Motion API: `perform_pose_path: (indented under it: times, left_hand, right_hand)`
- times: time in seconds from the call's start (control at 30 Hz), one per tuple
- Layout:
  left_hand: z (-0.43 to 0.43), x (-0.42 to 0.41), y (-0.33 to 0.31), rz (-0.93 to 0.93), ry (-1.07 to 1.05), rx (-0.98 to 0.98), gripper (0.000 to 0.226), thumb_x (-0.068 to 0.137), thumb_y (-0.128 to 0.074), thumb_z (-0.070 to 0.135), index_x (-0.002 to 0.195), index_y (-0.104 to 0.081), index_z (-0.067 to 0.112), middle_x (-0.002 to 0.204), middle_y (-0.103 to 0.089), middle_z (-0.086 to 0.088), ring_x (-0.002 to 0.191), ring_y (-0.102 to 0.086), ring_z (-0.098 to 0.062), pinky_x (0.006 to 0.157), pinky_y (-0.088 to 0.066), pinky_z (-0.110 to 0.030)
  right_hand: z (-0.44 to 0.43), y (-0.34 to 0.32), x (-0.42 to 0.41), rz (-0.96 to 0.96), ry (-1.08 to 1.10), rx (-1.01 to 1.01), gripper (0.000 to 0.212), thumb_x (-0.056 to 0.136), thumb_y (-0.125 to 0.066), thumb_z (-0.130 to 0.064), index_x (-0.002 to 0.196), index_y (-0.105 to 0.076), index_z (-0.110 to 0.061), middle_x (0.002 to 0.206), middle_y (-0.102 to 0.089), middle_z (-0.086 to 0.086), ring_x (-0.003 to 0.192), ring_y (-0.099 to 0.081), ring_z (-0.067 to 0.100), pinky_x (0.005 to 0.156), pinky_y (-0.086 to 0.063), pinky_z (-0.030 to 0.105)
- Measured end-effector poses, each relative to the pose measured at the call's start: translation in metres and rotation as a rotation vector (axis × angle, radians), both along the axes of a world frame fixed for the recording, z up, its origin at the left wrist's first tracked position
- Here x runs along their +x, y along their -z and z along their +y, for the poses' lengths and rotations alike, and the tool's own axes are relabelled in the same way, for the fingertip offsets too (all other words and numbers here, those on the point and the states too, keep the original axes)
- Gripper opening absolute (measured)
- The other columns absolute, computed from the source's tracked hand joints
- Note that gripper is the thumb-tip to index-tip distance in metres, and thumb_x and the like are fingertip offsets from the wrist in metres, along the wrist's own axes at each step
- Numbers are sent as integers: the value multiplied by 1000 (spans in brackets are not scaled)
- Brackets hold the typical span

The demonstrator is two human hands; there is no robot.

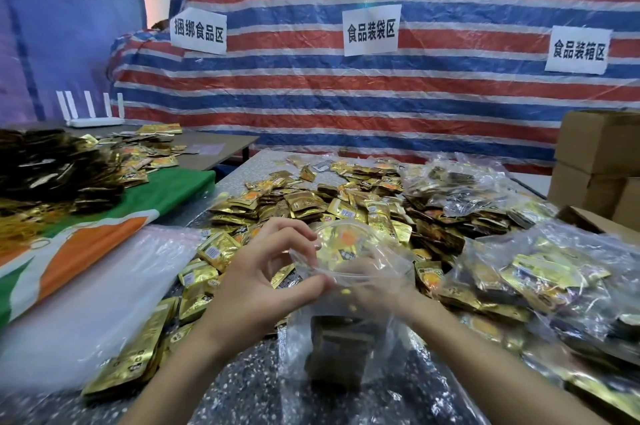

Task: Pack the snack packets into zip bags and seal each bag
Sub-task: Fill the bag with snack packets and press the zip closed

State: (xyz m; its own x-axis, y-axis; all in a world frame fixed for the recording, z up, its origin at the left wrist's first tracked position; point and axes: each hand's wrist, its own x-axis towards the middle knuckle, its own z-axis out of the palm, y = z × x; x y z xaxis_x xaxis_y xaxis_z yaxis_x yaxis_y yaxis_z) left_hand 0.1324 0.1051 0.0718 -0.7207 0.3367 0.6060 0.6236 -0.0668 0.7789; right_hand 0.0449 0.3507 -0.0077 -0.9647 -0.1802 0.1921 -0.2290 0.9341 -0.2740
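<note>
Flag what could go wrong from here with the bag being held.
1. The zip bag gapes at its mouth between the left hand and right hand; sealing it askew could leave a gap in the zip.
2. The stack of packets inside stands low in the bag; tilting may topple it.
3. The loose packets crowd close; one could catch in the seal.
</note>
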Motion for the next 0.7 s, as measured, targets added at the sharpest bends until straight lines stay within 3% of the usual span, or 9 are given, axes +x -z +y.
perform_pose_path:
  times: [0.07, 0.13, 0.17, 0.23, 0.33, 0.43, 0.53, 0.7]
  left_hand:
    - [3, -2, -1, -6, 6, 16, 19, 67, -81, 33, 78, -68, 23, 108, -62, 4, 113, -62, -20, 90, -51, -20]
    - [6, -5, -1, -12, 14, 31, 18, 67, -81, 34, 77, -68, 26, 107, -62, 5, 110, -63, -16, 87, -52, -19]
    - [7, -6, -1, -17, 16, 38, 17, 67, -81, 34, 76, -69, 27, 106, -62, 5, 109, -64, -17, 87, -52, -21]
    - [9, -7, 0, -28, 17, 52, 17, 67, -82, 34, 76, -69, 28, 106, -62, 4, 110, -65, -21, 88, -53, -24]
    - [14, -8, 0, -39, 15, 58, 18, 66, -82, 37, 76, -68, 30, 106, -63, 4, 111, -65, -22, 89, -53, -26]
    - [18, -6, 0, -59, 8, 40, 21, 65, -82, 41, 75, -68, 29, 107, -62, 7, 112, -64, -18, 93, -54, -30]
    - [21, -5, -1, -79, 0, 34, 25, 63, -82, 41, 76, -68, 26, 108, -62, 7, 113, -63, -15, 97, -54, -34]
    - [23, -1, -2, -87, -8, 22, 28, 61, -82, 41, 76, -67, 24, 110, -62, 9, 115, -62, -15, 101, -52, -38]
  right_hand:
    - [1, -15, 7, 26, 48, -118, 17, 99, -60, -31, 110, -70, -22, 97, -60, -12, 91, -59, 11, 76, -44, 16]
    - [3, -34, 19, 7, 104, -415, 22, 99, -61, -34, 95, -75, -18, 84, -71, -3, 76, -66, 20, 75, -56, 38]
    - [6, -43, 25, 4, 114, -581, 21, 97, -64, -34, 86, -77, -20, 79, -73, 3, 72, -67, 26, 72, -56, 43]
    - [11, -63, 37, 38, 128, -811, 20, 93, -70, -31, 79, -78, -20, 77, -73, 13, 67, -61, 31, 62, -50, 40]
    - [21, -94, 58, 50, 134, -1144, 19, 88, -71, -31, 85, -80, -14, 80, -76, 9, 64, -66, 20, 56, -51, 26]
    - [24, -124, 76, -4, 3, -1461, 31, 81, -70, -17, 110, -69, -6, 97, -77, 9, 83, -74, 23, 67, -59, 32]
    - [20, -152, 91, 43, -107, -1516, 45, 76, -69, -11, 120, -58, -7, 104, -76, 8, 94, -74, 25, 78, -60, 37]
    - [10, -180, 109, 129, -287, -1554, 37, 84, -65, -6, 120, -58, -6, 111, -72, 11, 105, -72, 27, 78, -61, 36]
